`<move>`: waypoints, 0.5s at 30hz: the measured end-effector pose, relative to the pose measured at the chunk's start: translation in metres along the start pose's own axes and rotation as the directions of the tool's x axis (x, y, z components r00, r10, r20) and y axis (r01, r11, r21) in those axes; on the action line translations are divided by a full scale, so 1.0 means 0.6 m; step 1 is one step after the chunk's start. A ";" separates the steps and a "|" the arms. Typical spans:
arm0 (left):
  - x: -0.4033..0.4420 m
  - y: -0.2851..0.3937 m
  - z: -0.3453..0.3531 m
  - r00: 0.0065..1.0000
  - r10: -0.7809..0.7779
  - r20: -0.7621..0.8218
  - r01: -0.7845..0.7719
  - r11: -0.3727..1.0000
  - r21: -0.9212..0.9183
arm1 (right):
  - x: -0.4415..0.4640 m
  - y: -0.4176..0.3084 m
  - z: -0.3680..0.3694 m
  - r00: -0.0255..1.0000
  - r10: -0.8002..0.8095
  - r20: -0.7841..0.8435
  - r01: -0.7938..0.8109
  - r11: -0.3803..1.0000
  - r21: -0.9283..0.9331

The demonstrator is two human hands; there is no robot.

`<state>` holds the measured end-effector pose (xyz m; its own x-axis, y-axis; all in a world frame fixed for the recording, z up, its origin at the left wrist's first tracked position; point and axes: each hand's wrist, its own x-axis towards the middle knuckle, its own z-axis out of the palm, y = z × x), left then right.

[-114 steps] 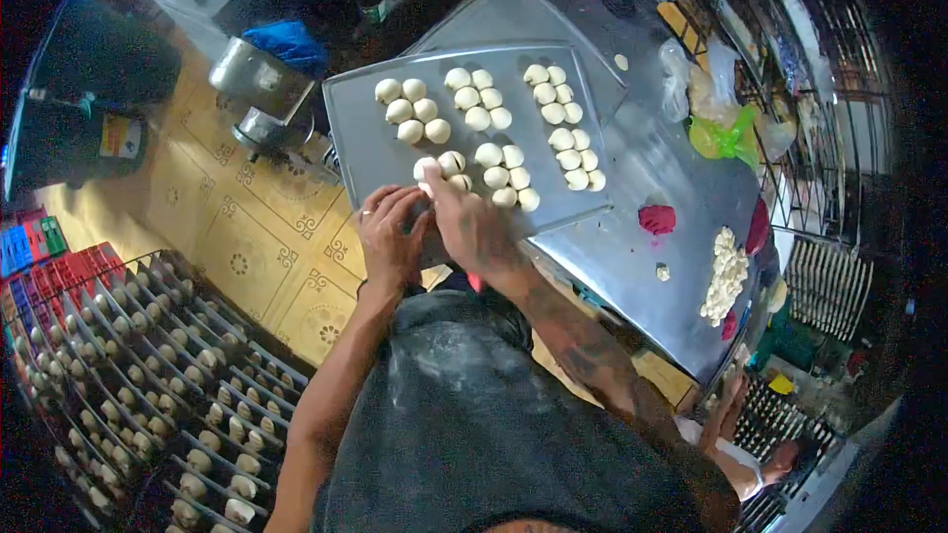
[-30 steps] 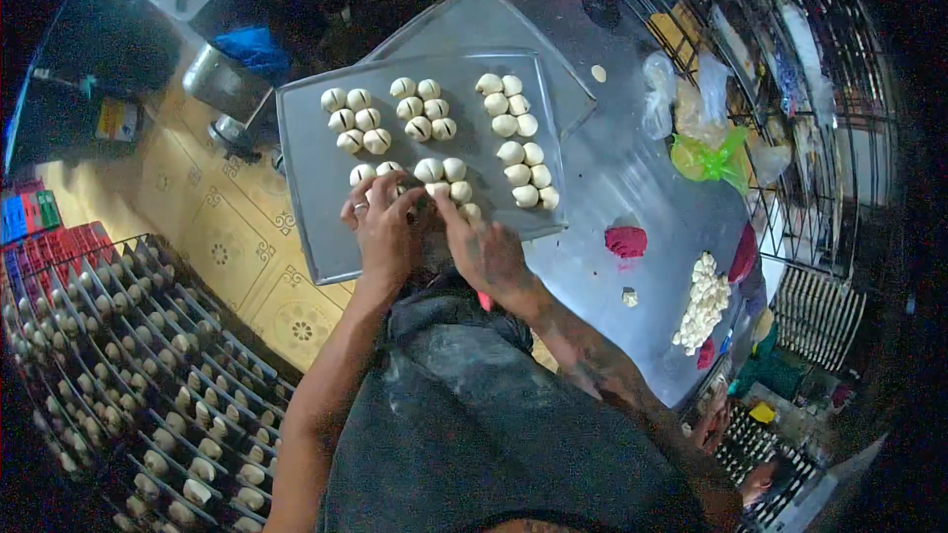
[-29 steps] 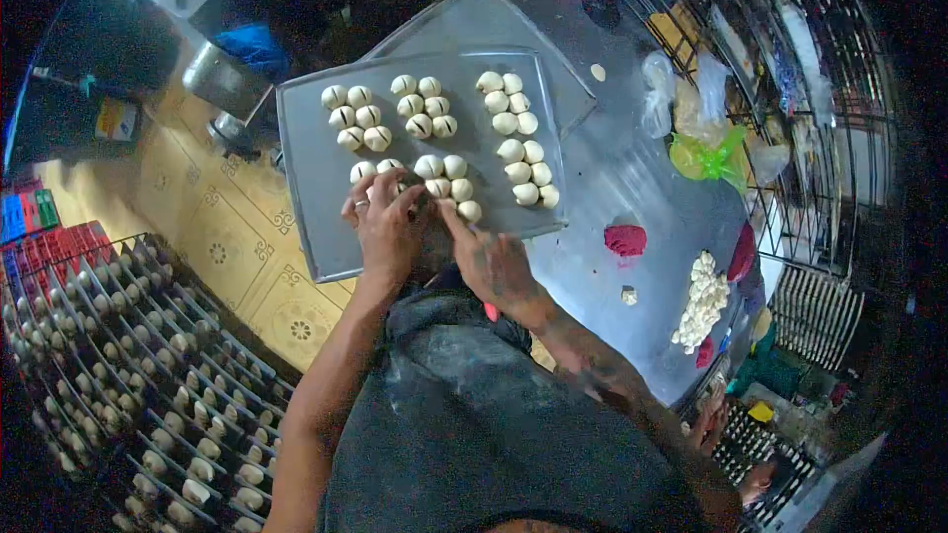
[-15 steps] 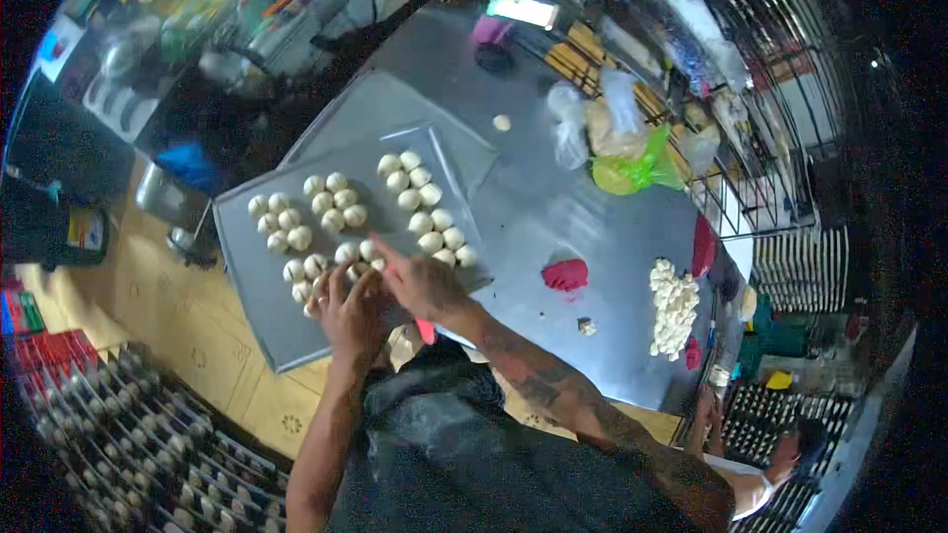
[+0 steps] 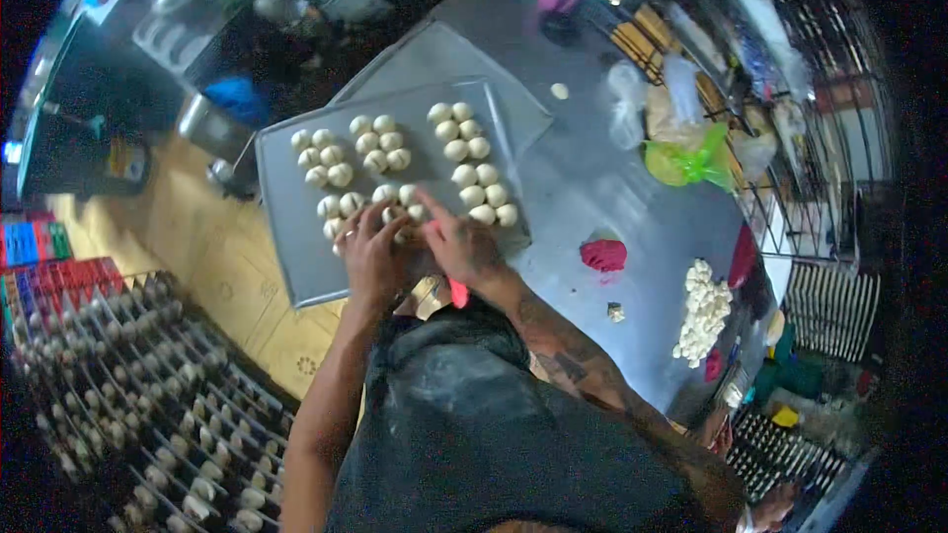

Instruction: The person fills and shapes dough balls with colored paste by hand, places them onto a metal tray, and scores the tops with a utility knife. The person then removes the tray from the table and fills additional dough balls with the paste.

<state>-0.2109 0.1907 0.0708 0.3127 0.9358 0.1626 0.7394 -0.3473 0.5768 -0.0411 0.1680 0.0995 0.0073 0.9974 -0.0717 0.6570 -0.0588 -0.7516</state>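
Pink handle (image 5: 458, 293), right hand (image 5: 462, 245) closed on it, points lengthwise past the tray's (image 5: 308, 279) near edge; left hand (image 5: 371, 257), grip unclear, has moved rightward over dough balls (image 5: 385, 193).

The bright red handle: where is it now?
In the head view, the handle juts from beneath the right hand, near centre, toward the dark shirt.

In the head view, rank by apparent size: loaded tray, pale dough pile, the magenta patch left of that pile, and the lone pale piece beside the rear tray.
1. Loaded tray, clearly
2. Pale dough pile
3. Magenta patch
4. Lone pale piece
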 end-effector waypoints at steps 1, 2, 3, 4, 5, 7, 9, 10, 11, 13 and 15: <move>-0.003 -0.001 -0.001 1.000 -0.015 0.001 0.015 1.000 0.013 | 0.005 -0.001 0.006 0.999 -0.029 -0.022 0.029 0.999 0.016; -0.004 -0.002 0.000 1.000 -0.018 -0.009 0.018 1.000 0.024 | 0.009 -0.003 0.012 0.999 -0.032 -0.024 0.031 0.999 -0.040; -0.005 -0.001 0.001 1.000 -0.018 -0.018 0.019 0.999 0.032 | 0.015 -0.004 0.015 0.999 -0.034 -0.027 0.031 0.995 -0.098; -0.004 -0.002 0.002 1.000 -0.018 -0.021 0.019 0.999 0.035 | 0.021 -0.004 0.018 0.999 -0.034 -0.033 0.029 0.987 -0.158; -0.003 -0.001 0.001 1.000 -0.019 -0.023 0.020 0.999 0.038 | 0.033 0.000 0.023 0.999 -0.031 -0.029 0.026 0.987 -0.156; -0.005 0.004 0.000 0.999 -0.025 -0.032 0.026 0.999 0.025 | 0.062 0.010 0.040 0.999 -0.031 -0.015 0.026 0.969 -0.247; -0.007 0.006 0.006 0.999 -0.032 -0.028 0.032 0.999 0.018 | 0.051 0.021 0.046 1.000 -0.022 -0.004 0.020 0.957 -0.289; -0.007 0.005 0.009 0.999 -0.042 -0.025 0.042 0.999 0.024 | 0.025 0.020 0.044 0.999 0.015 0.040 -0.001 0.948 -0.317; -0.007 0.004 0.012 0.998 -0.050 -0.025 0.051 0.998 0.029 | -0.006 0.019 0.038 0.995 0.052 0.081 -0.021 0.938 -0.347; -0.007 0.009 0.011 0.998 -0.057 -0.027 0.058 0.998 0.027 | -0.071 0.023 0.023 0.989 0.090 0.118 -0.038 0.923 -0.384; -0.004 0.020 -0.009 0.997 -0.069 0.027 0.069 0.997 0.025 | -0.132 0.033 0.004 0.994 -0.023 0.104 0.043 0.981 -0.191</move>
<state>-0.2061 0.1849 0.0815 0.2765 0.9557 0.1007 0.7738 -0.2835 0.5665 -0.0307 0.0879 0.0889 -0.0862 0.9888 -0.1215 0.7884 -0.0069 -0.6151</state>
